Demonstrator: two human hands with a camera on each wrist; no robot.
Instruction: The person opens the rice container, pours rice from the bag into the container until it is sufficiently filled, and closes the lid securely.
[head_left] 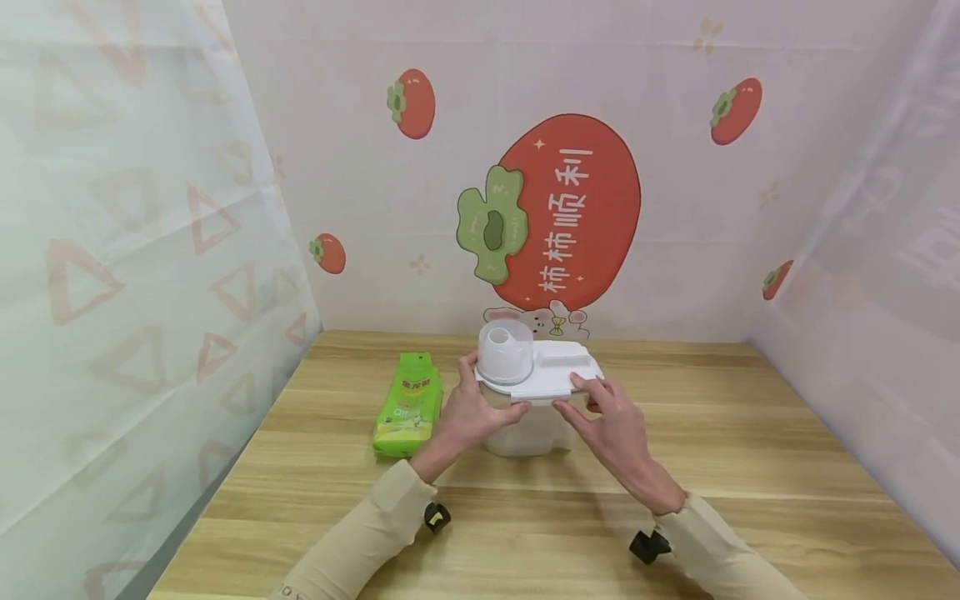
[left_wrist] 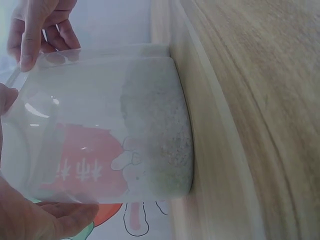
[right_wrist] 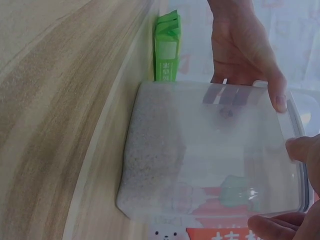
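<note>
A clear plastic storage container (head_left: 525, 433) stands on the table, topped by a white lid (head_left: 543, 381). A translucent cup (head_left: 506, 354) sits upside down on the lid's left part. Pale small grains (left_wrist: 157, 130) fill the lower part of the container. My left hand (head_left: 471, 410) grips the container's left side near the rim, thumb across the front under the lid. On the other side, my right hand (head_left: 617, 423) holds the lid's front right corner, thumb by the front clip (head_left: 540, 397) and index finger on top.
A green packet (head_left: 408, 408) lies on the wooden table (head_left: 750, 467) left of the container. Behind rises a patterned backdrop (head_left: 360, 192) with printed persimmons, and hanging cloth (head_left: 135, 250) bounds the left side. Black wrist devices (head_left: 649, 547) sit at both cuffs.
</note>
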